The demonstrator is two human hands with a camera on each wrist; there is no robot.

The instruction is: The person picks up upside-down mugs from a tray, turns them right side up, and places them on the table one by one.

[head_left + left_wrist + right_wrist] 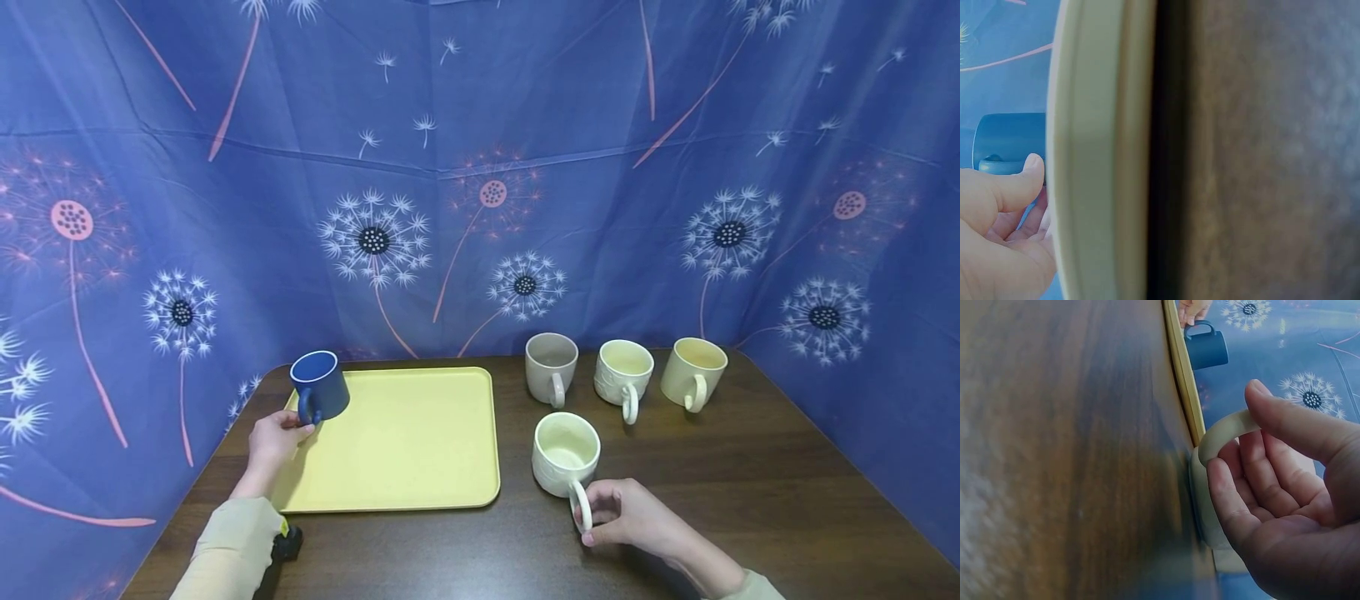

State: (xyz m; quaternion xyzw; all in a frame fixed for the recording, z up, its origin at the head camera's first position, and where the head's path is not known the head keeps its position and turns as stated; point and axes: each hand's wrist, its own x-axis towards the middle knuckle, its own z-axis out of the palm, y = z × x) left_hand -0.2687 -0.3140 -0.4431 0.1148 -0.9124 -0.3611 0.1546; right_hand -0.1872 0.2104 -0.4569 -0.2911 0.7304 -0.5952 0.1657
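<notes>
A dark blue mug (327, 395) stands at the back left corner of the yellow tray (405, 442). My left hand (276, 443) pinches its handle; in the left wrist view the thumb (1033, 164) lies against the handle, and the tray's edge hides part of the mug. A cream mug (558, 467) stands on the table to the right of the tray, its handle toward me. My right hand (633, 517) holds that handle between thumb and curled fingers, shown closely in the right wrist view around the handle (1225, 434).
Along the table's back edge stand a grey mug (542, 379), an embossed cream mug (611, 385) and a pale yellow mug (684, 382), handles facing forward. A blue dandelion curtain (600, 208) hangs behind the wooden table (750, 483). A black strap piece (288, 543) shows by the left sleeve.
</notes>
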